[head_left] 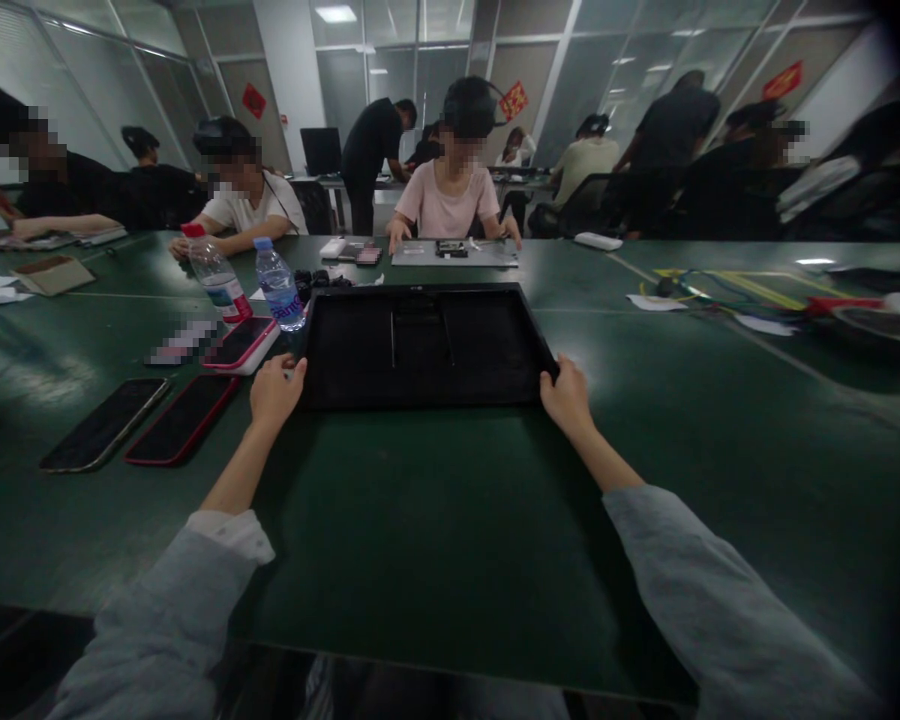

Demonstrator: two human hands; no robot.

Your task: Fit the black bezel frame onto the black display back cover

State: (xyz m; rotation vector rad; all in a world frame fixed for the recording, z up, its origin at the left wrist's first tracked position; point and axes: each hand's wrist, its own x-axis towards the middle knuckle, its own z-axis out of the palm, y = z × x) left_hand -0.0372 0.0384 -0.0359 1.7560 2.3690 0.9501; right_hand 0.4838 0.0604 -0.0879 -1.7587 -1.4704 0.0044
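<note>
A black rectangular frame (345,380), like an empty monitor housing with a raised rim, lies in front of me on the green table. Two thin upright strips show near its middle. My left hand (277,388) grips its left edge, with the thumb on the near side. At the opposite edge my right hand (568,393) is closed round the rim. The fingers under the rim are partly hidden on both sides.
Left of the frame stand a red-capped bottle (217,275) and a blue-capped bottle (279,285). A pink-edged phone (241,343), a red-cased phone (184,420) and a dark phone (105,425) lie nearby. Across the green table (450,560), a person handles a grey panel (420,255). Cables (735,290) lie right.
</note>
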